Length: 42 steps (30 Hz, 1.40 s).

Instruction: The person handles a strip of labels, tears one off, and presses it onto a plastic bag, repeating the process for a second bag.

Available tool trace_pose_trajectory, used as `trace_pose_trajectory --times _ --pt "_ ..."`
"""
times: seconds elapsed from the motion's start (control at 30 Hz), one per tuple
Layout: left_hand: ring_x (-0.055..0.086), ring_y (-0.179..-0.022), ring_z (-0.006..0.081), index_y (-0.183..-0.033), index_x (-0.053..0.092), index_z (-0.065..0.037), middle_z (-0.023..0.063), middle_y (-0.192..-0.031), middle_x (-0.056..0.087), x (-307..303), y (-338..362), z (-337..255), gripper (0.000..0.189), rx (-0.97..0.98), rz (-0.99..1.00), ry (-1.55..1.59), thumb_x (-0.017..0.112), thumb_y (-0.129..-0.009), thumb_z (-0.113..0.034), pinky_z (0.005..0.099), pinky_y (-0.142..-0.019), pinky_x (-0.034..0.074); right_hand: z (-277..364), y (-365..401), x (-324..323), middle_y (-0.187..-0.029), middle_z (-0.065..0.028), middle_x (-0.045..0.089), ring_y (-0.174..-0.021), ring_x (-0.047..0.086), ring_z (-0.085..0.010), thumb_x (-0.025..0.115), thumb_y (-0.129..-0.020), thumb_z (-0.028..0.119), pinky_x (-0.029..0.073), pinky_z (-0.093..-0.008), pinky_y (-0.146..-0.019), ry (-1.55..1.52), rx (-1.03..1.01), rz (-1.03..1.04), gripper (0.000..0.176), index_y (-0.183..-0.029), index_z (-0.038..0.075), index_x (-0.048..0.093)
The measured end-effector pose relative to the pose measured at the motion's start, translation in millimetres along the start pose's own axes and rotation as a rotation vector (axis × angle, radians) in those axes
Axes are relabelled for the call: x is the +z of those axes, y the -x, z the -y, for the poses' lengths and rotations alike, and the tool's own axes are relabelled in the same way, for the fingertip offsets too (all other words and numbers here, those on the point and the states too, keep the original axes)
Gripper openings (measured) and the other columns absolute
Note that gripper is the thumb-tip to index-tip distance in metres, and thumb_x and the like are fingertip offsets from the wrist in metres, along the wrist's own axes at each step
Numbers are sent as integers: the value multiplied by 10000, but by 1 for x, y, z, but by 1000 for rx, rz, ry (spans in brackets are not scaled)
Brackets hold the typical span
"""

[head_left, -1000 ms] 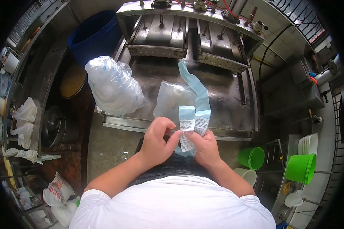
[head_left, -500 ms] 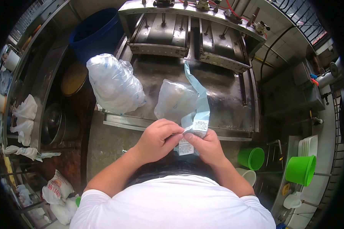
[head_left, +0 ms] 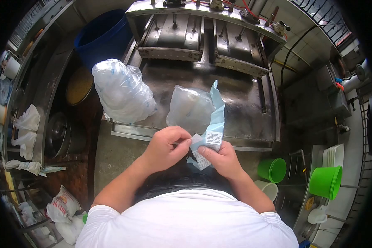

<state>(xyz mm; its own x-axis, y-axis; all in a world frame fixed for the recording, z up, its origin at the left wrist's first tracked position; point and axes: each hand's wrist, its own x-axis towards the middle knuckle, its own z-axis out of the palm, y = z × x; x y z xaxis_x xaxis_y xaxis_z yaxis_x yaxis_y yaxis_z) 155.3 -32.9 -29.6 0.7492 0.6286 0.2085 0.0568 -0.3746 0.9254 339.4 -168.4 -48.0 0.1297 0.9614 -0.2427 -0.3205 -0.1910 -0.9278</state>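
Observation:
A long light-blue printed strip of packaging (head_left: 217,120) hangs folded between my hands, its far end over the metal table. My right hand (head_left: 224,159) grips its printed part, thumb on top. Just left of it, my left hand (head_left: 167,149) is closed in a pinch by the strip's near corner; what its fingertips hold, if anything, is too small to make out. Beyond the hands a clear plastic bag (head_left: 189,105) lies on the steel table (head_left: 239,99). To its left stands a large, full, clear bag (head_left: 122,91).
Two metal trays (head_left: 169,53) sit at the table's back, below a shelf with valves. A blue barrel (head_left: 101,39) is at the back left. Green buckets (head_left: 273,170) and white containers (head_left: 334,156) are at the right. A printed sack (head_left: 64,203) lies at the lower left.
My left hand has moved slightly left and up, away from my right hand. The strip's far end has dropped nearer and shifted right, and its printed lower part has turned.

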Motion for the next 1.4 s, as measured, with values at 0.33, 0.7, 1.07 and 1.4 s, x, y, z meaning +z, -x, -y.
trace_pose_trajectory --times 0.33,0.7,1.07,1.4 --pt "621 -792 166 -969 658 8 93 -923 668 1 5 13 71 23 -283 -145 678 -901 22 306 -709 515 -28 3 -21 -1008 -39 737 -872 676 -120 682 -998 146 536 -306 -775 -203 44 -400 179 -1115 16 718" --pt "666 -815 351 -1050 653 7 167 -995 652 27 -15 17 276 510 -202 -533 700 -788 79 419 -703 571 -10 -9 6 -1050 -71 724 -886 688 -156 722 -995 160 557 -324 -780 -401 -56 -373 238 -1179 24 660" --pt "670 -884 298 -1136 663 9 148 -1097 636 31 -8 26 338 645 -48 -657 679 -803 -40 386 -752 572 -1 -14 11 -1087 -79 714 -969 706 -180 711 -949 26 582 -344 -843 -500 -55 -316 244 -1184 14 648" --pt "693 -943 287 -1176 674 7 144 -1122 674 25 4 24 272 427 -81 -396 743 -924 -70 365 -804 574 -3 -15 6 -1034 -56 719 -921 692 -153 693 -946 15 560 -324 -821 -287 -186 -347 183 -1128 11 678"
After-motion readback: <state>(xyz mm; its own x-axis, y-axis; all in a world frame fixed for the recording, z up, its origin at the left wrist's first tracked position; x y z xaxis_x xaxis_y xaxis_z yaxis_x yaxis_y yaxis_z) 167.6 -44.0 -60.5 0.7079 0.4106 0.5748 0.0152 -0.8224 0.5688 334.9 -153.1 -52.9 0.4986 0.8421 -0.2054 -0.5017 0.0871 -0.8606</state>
